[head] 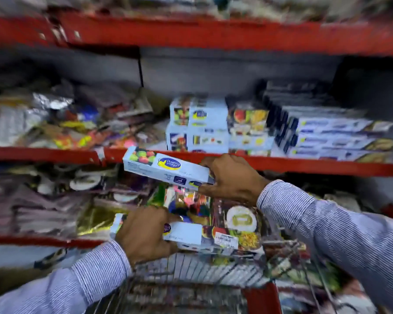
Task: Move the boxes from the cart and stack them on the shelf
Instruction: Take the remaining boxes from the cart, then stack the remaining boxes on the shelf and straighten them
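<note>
Shelf [281, 165] goods blurred, labels unreadable. Right hand [233, 177] grips pale-blue fruit-print box [166, 167] at frame centre — left hand [145, 232] clasps second box [186, 236] over cart [261, 295], lower centre.

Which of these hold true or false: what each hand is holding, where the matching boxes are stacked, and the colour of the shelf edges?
1. The right hand holds a light blue box by one end. True.
2. The left hand is empty. False: its grip is on another light blue box at the cart.
3. Matching stacked boxes sit on the middle shelf. True.
4. The shelf edges are green. False: they are red.
</note>
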`<state>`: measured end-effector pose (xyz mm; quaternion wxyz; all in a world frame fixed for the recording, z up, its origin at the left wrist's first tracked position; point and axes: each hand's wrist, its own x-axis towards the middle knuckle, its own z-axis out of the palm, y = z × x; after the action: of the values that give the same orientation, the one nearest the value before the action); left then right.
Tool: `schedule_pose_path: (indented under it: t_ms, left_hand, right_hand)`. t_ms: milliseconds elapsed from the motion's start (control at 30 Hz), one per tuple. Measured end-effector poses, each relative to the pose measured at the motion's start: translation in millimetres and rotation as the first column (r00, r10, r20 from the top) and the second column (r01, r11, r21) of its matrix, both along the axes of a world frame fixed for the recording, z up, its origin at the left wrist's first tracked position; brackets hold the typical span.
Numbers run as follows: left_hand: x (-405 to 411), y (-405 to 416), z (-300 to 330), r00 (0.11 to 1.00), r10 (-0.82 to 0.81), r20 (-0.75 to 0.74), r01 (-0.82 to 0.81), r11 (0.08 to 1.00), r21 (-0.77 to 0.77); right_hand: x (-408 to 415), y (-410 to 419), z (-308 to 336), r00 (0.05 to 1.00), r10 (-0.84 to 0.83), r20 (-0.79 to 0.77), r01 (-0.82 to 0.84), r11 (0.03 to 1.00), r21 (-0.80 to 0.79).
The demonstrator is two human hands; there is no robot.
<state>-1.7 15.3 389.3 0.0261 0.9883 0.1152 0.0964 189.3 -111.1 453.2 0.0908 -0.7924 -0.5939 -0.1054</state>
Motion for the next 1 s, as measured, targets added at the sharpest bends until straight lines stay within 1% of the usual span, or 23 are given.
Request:
schedule_pose_path:
  t_ms: [133,233,300,433,633,900,1000]
  left_hand:
    - [22,9,47,0.997,0.028,0.069,-0.030,0.999,0.019]
    - [41,15,75,0.990,0.051,0.129,-0.055,0.998,0.025]
    - [52,15,90,0.987,0.023,0.156,-0.027,0.999,0.023]
    - [74,16,109,0.982,-0.010,0.190,0.008,1.000,0.009]
    - [102,27,124,0.987,-0.030,0.155,0.035,0.999,-0.028]
    - [136,43,122,0.983,-0.035,0.178,0.036,0.999,-0.007]
    - [142,47,117,0.984,-0.036,0.173,0.039,0.999,-0.015]
  right_hand:
    - [16,3,48,0.995,-0.041,0.092,0.038,0.999,0.028]
    - [33,5,73,0.994,-0.090,0.068,0.088,0.996,0.027]
    - [47,7,81,0.990,-0.127,0.056,0.126,0.992,0.023]
    - [82,15,84,0.984,-0.177,-0.020,0.176,0.984,-0.037]
    - [131,31,77,0.971,-0.225,-0.087,0.214,0.969,-0.121]
    - [168,54,67,0.965,-0.223,-0.136,0.215,0.974,-0.069]
    - [173,60,66,0.973,-0.204,-0.107,0.201,0.979,-0.036]
